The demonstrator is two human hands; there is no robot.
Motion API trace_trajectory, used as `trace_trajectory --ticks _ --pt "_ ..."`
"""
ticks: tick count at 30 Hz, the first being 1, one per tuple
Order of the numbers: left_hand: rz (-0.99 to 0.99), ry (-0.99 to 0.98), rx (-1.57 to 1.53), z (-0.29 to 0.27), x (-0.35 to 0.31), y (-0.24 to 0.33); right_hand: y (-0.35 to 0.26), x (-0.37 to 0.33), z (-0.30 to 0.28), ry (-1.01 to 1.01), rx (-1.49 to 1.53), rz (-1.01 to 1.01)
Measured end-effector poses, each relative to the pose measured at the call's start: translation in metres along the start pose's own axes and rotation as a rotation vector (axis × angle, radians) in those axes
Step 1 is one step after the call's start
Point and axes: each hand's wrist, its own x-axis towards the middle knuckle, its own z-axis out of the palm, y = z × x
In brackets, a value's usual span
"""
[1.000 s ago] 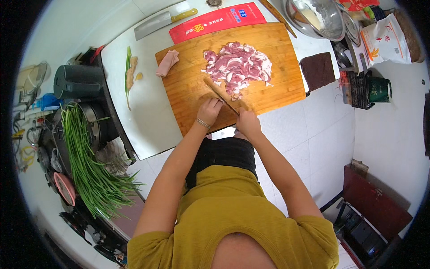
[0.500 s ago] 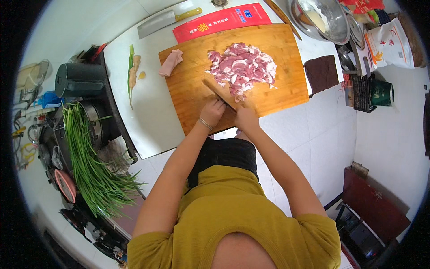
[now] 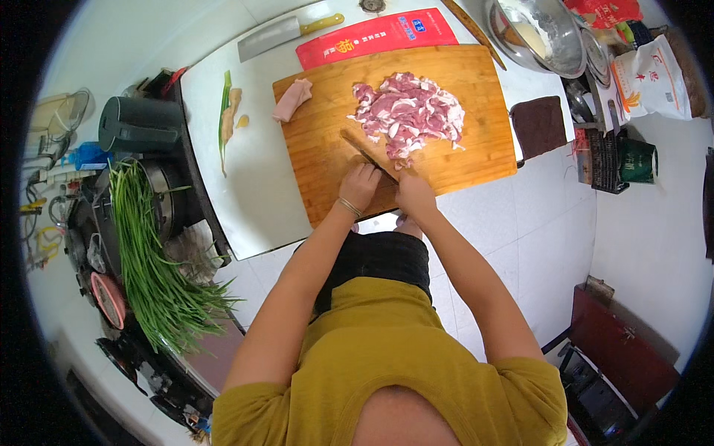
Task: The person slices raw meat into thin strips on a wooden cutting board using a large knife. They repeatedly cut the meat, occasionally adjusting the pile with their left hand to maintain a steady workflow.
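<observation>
My right hand (image 3: 415, 195) is closed round the handle of a kitchen knife (image 3: 370, 157), near the front edge of the wooden cutting board (image 3: 320, 160). The blade slants away to the far left and shows almost edge-on. Close against the blade's left side is my left hand (image 3: 360, 185), fingers curled down on the board; whatever lies under them is hidden. A heap of sliced raw meat (image 3: 410, 115), pink with white fat, lies just beyond the knife. At the board's far left corner rests a pale pink piece of meat (image 3: 291, 100).
Behind the board lie a cleaver (image 3: 271, 37) and a red package (image 3: 372, 37). Spring onion (image 3: 224, 126) and ginger (image 3: 232, 111) are on the left tabletop. A metal bowl (image 3: 532, 37) stands back right. Long green stalks (image 3: 149, 260) hang over the stove side; a brown cloth (image 3: 538, 126) lies right.
The whole view has shifted slightly. The knife blade looks narrower, turned more edge-on. Both hands stay at about the same place on the board.
</observation>
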Motion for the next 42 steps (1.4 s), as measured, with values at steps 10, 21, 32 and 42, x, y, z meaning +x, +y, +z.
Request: trace_trajectory --ticks 10,21,32,42 --pt "-0.115 0.136 -0.289 -0.021 0.004 -0.002 0.013 -0.014 0.001 0.123 0.055 0.038" --pt "0.084 0.071 -0.108 -0.012 0.003 -0.021 -0.01 -0.019 0.004 0.041 0.076 0.054" --pt "0.117 0.07 -0.14 0.001 0.001 -0.03 -0.023 -0.01 -0.003 -0.033 0.094 0.091" --pt "0.127 0.038 -0.098 -0.005 0.002 -0.028 -0.021 0.001 0.009 0.007 0.105 0.096"
